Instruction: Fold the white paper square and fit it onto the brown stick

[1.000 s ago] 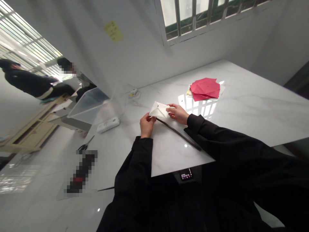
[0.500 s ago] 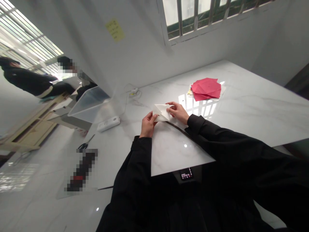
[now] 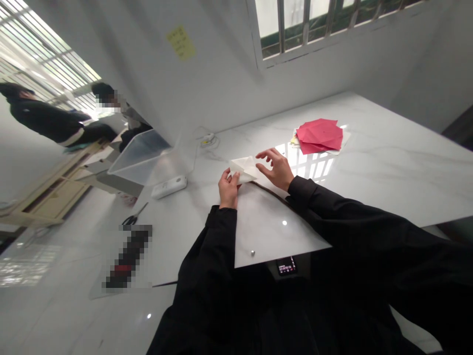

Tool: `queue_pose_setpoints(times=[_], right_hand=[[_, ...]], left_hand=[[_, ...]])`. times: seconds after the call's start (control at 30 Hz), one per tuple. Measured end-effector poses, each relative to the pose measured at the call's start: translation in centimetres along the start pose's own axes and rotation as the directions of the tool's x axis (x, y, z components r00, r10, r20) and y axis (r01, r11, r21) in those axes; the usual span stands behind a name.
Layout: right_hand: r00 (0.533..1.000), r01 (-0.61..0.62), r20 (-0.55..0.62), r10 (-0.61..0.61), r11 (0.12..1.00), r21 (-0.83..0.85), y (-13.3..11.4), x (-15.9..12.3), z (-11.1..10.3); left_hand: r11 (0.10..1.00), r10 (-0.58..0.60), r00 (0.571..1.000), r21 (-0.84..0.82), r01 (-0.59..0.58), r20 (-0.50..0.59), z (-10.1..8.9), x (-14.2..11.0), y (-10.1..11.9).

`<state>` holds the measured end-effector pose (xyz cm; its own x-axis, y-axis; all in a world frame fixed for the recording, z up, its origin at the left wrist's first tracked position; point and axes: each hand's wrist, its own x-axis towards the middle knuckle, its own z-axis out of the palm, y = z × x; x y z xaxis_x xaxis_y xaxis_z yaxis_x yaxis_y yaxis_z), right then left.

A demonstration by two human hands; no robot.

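Note:
A folded white paper (image 3: 244, 167) lies on the white marble table (image 3: 369, 162). My left hand (image 3: 228, 187) pinches its near left corner with thumb and fingers closed on it. My right hand (image 3: 276, 167) hovers just right of the paper, fingers spread and curved, holding nothing. A thin dark stick (image 3: 271, 194) runs along the table under my right wrist, mostly hidden by the sleeve.
A stack of red paper sheets (image 3: 320, 135) lies further right. At the left stand a clear plastic box (image 3: 142, 155) and a white power strip (image 3: 169, 186). Scissors (image 3: 133, 218) lie on the floor. Two people stand far left.
My right hand has let go of the paper and opened beside it. The paper has been lowered flat toward the table; my left hand keeps its pinch.

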<state>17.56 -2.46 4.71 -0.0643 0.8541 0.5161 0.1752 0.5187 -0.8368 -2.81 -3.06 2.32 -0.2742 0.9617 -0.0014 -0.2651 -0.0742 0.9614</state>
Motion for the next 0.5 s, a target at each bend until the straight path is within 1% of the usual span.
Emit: queue_pose_setpoints(times=[0.03, 0.07, 0.1, 0.13, 0.17, 0.2, 0.23, 0.27, 0.33, 0.4, 0.5], right_hand=[[0.996, 0.03, 0.08, -0.031, 1.0, 0.005, -0.7, -0.2, 0.0], [0.979, 0.056, 0.195, -0.058, 0.998, 0.019, -1.5, -0.6, 0.1], [0.941, 0.077, 0.326, -0.085, 0.996, 0.04, -2.2, -1.1, 0.4], [0.884, 0.095, 0.452, -0.114, 0.993, 0.064, -2.8, -1.7, 0.8], [0.822, 0.112, 0.551, -0.143, 0.99, 0.09, -3.2, -2.4, 1.3], [0.769, 0.125, 0.617, -0.169, 0.986, 0.115, -3.5, -3.1, 1.9], [0.731, 0.133, 0.656, -0.188, 0.982, 0.134, -3.7, -3.7, 2.5], [0.709, 0.135, 0.677, -0.198, 0.98, 0.145, -3.6, -4.3, 3.0], [0.698, 0.124, 0.691, -0.191, 0.982, 0.146, -3.2, -5.0, 3.7], [0.71, 0.105, 0.685, -0.164, 0.986, 0.127, -2.7, -5.0, 3.8], [0.738, 0.079, 0.664, -0.118, 0.993, 0.089, -2.1, -4.5, 3.4]], left_hand=[[1.0, 0.007, 0.999, -0.019, -0.007, -0.032, 0.0, 0.1, -0.1], [0.999, 0.008, 0.998, -0.038, -0.01, -0.062, 0.0, 0.2, -0.1], [0.998, 0.005, 0.996, -0.055, -0.01, -0.086, 0.0, 0.2, -0.1], [0.998, 0.001, 0.995, -0.069, -0.008, -0.104, 0.0, 0.2, -0.1], [0.997, -0.002, 0.994, -0.081, -0.008, -0.113, 0.0, 0.2, -0.1], [0.996, -0.003, 0.993, -0.09, -0.007, -0.115, 0.1, 0.1, 0.0], [0.995, -0.004, 0.994, -0.096, -0.007, -0.112, 0.1, 0.0, 0.1], [0.995, -0.004, 0.994, -0.1, -0.007, -0.109, 0.1, -0.1, 0.2], [0.995, -0.012, 0.994, -0.102, 0.001, -0.109, 0.2, -0.2, 0.3], [0.994, -0.024, 0.993, -0.104, 0.012, -0.113, 0.2, -0.2, 0.3], [0.993, -0.035, 0.993, -0.117, 0.021, -0.111, 0.1, -0.1, 0.3]])
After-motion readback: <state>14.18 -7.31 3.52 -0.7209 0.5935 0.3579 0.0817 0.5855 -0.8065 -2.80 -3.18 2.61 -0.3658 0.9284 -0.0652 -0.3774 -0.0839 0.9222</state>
